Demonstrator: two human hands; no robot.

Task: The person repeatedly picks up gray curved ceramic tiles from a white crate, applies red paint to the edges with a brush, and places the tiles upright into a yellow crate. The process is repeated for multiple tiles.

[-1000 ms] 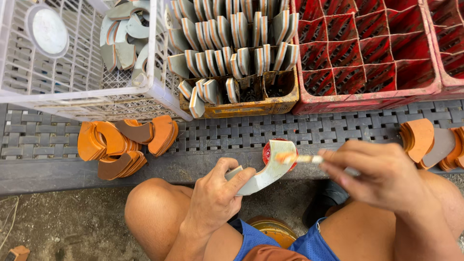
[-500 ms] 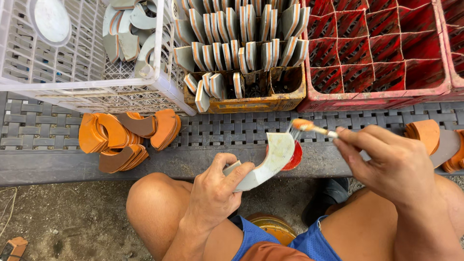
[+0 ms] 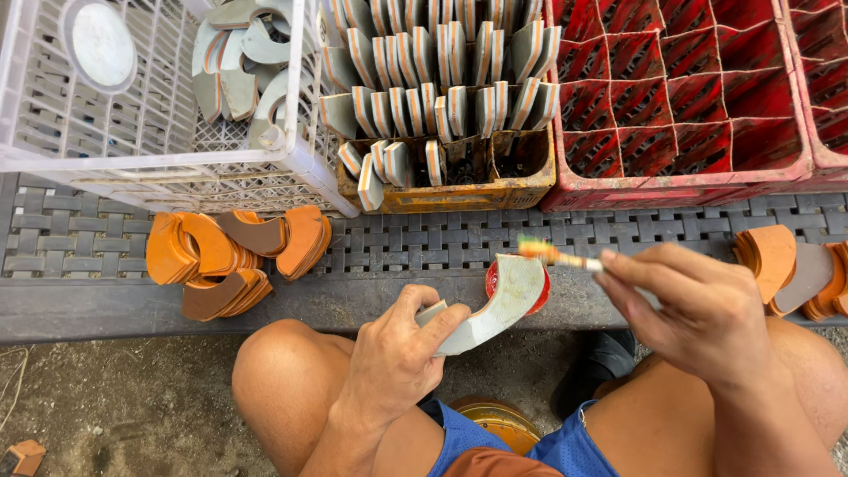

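Head view, looking down between the person's knees. The left hand (image 3: 397, 362) is pinching one curved grey piece (image 3: 495, 300) at its lower end, thumb over fingers closed firmly around it; the piece's long axis is running up and to the right, its free end lying over a small red tin (image 3: 539, 287). The right hand (image 3: 698, 309) is gripping one thin brush (image 3: 556, 254) with fingers closed tight, the brush lying nearly level with its orange tip pointing left, just above the piece's upper end. The right hand is therefore working from the right, the left holding from below. Three crates are showing in full: one white crate (image 3: 300, 159), one yellow crate (image 3: 450, 190) of standing pieces, one red crate (image 3: 680, 177). Two orange stacks (image 3: 230, 252) are resting on the mat (image 3: 424, 243).
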